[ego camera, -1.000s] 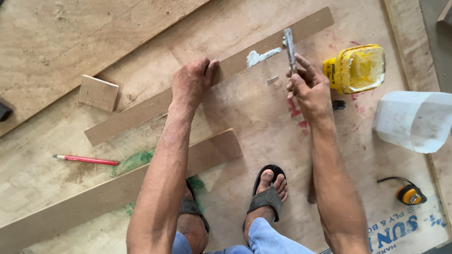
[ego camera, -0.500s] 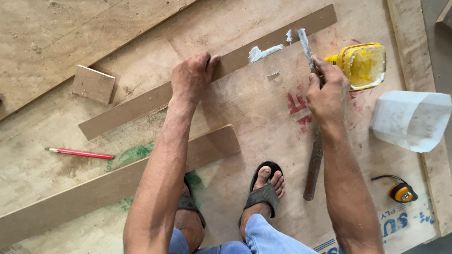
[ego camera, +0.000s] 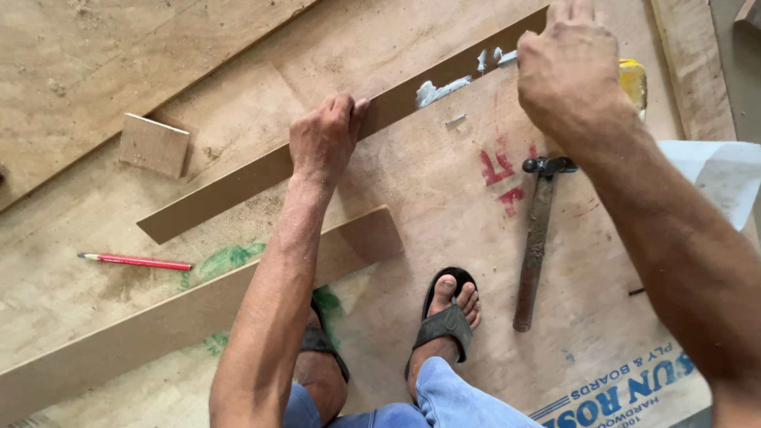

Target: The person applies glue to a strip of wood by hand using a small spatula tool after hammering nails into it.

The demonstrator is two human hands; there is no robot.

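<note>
Partway through, I'd judge: white glue sits on only one stretch of the strip.

My left hand (ego camera: 323,143) clamps the long wooden strip (ego camera: 261,170), fingers curled over its top edge, pinning it on the plywood floor (ego camera: 412,206). My right hand (ego camera: 567,67) hovers closed near the strip's far end beside the glue smear (ego camera: 436,89); what it pinches, I cannot tell. Most of the strip looks bare. A hammer (ego camera: 535,238) lies untouched nearby.

Right hand (ego camera: 567,67) raised, hammer (ego camera: 535,238) uncovered
</note>
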